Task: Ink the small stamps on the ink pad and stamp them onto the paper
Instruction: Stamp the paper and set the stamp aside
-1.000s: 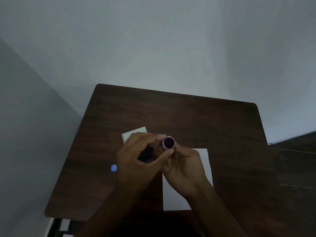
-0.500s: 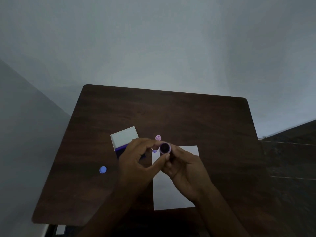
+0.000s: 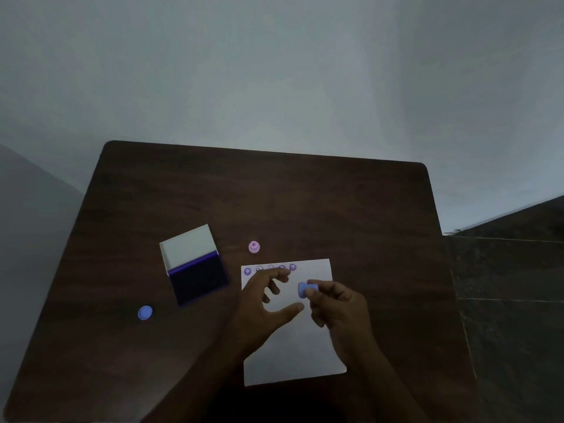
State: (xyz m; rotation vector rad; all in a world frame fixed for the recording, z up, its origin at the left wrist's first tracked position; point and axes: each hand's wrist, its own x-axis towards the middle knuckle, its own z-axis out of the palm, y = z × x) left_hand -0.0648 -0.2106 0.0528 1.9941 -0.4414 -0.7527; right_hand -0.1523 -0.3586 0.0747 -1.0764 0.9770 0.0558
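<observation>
On the dark wooden table (image 3: 305,203) lies one white sheet of paper (image 3: 305,352). Along its top edge runs a row of five small round purple stamp marks (image 3: 270,269). They are too small and dim to read, and no words or brand names can be made out on anything.

Over the paper are two bare hands. One right hand (image 3: 338,303) pinches a small blue-purple stamp (image 3: 306,289) between its thumb and fingers, holding it just above the paper, a little below the row of marks. One left hand (image 3: 262,297) is spread wide with its fingers apart and holds nothing. Its fingertips (image 3: 283,273) reach up near the row of marks, and its thumb points toward the stamp.

To the left of the paper sits one ink pad (image 3: 198,280), open, with its dark purple ink facing up. Its white lid (image 3: 189,247) is flipped back on the far side.

One small pink stamp (image 3: 254,247) stands by itself on the table, just past the top left corner of the paper, between the paper and the ink pad. One round blue cap (image 3: 145,312) lies far to the left, well apart from everything else.

So there are two stamps, one cap, one ink pad and one sheet.
</observation>
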